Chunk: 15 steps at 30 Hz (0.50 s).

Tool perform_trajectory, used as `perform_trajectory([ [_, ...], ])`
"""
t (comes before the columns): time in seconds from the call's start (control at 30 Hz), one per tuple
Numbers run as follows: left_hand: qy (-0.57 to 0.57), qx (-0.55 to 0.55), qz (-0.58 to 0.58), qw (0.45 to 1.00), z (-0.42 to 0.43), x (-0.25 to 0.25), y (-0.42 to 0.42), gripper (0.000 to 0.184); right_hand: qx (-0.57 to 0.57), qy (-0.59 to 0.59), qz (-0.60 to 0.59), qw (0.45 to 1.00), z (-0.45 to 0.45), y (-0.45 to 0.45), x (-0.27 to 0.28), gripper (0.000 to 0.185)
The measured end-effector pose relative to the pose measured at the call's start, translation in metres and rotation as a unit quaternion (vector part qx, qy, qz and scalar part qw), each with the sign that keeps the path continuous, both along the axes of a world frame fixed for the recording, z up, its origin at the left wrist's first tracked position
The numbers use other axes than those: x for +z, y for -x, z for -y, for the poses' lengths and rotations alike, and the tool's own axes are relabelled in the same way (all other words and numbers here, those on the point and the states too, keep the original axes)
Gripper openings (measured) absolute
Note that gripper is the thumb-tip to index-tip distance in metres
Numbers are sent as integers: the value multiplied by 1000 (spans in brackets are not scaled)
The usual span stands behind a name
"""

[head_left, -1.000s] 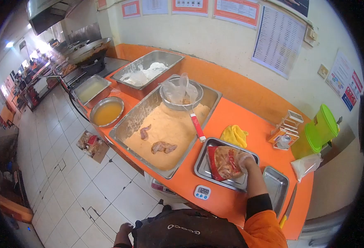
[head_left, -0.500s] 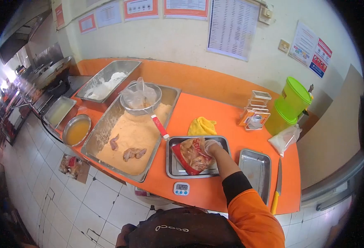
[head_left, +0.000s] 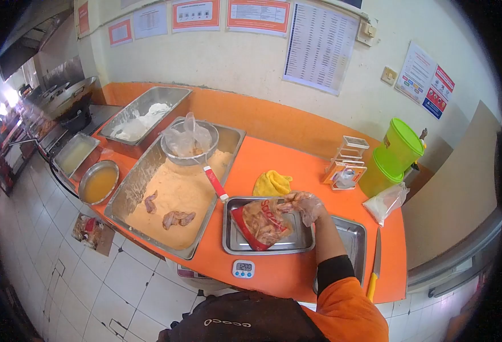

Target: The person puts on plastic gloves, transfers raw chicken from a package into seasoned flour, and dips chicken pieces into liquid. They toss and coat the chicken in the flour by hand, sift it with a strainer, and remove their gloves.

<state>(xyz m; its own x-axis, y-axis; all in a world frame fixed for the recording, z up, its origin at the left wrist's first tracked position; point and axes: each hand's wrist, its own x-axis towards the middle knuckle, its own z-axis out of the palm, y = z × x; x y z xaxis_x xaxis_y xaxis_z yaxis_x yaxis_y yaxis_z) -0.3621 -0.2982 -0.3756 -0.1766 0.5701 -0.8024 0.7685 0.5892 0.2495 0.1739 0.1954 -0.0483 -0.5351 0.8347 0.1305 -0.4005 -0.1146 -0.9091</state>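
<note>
At the near side of the orange worktop (head_left: 259, 165), the person's right hand (head_left: 305, 207), in a clear plastic glove, is closed around raw meat (head_left: 289, 200) at the mouth of a red-printed bag (head_left: 260, 223). The left hand cannot be made out, so its state cannot be told. The bag lies in a shallow metal tray (head_left: 301, 238), with plenty of meat visible through its clear side.

To the left, a deep metal pan (head_left: 144, 170) holds an orange-tinted powder (head_left: 174, 181). On it lie a small piece of meat (head_left: 150, 202) and a larger clump (head_left: 178, 219), set apart from each other; their upper sides look uncoated. Judging by this, the work seems at an early stage: a little meat is already on the powder, while most is left in the bag and the held portion has not reached the pan. A sieve (head_left: 185, 161) with a crumpled clear bag inside rests at the pan's far end. A timer (head_left: 243, 269) stands just beside the tray.
</note>
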Motion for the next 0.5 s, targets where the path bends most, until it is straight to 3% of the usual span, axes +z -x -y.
perform_trajectory([
  [0.03, -1, 3, 3, 1000, -1, 1, 0, 37, 8, 37, -51, 998, 7, 4, 12, 13],
  [0.1, -11, 3, 2, 1000, -5, -1, -2, 37, -8, 40, -47, 998, -16, -14, -22, 30],
  [0.2, -16, 5, 4, 1000, -3, -13, 1, 37, -81, 72, -47, 993, -15, -5, -14, 54],
  [0.23, -16, 5, 2, 1000, -3, -13, 1, 37, -114, 88, -48, 988, -5, 6, 3, 61],
  [0.33, -17, 13, 3, 1000, -1, -16, 3, 37, -73, -2, -67, 995, 10, 37, 50, 81],
  [0.43, -19, 15, 1, 1000, 0, -15, 5, 37, -136, 1, -7, 991, -1, 65, 69, 81],
  [0.5, -22, 14, -2, 1000, 2, -12, 6, 37, -94, -30, -82, 992, -1, 96, 93, 77],
])
